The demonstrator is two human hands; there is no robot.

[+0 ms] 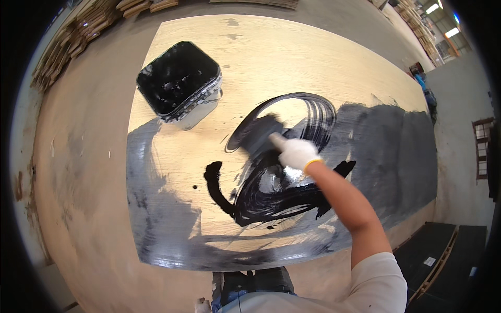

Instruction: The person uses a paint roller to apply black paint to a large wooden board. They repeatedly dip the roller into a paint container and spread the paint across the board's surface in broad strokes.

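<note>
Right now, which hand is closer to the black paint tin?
Right. The gloved right hand works right of the tin, apart from it on the board. The left hand barely shows at the bottom edge, much farther.

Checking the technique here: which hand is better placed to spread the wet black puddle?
Right. The gloved right hand already holds the blurred spreader on the board beside the puddle; the left hand is barely visible.

I've got the right hand [295, 153], white glove w/ yellow cuff, fingers curled in a closed grip, arm stretched fwd, forearm bare, short white sleeve. Left hand out of view.
</note>
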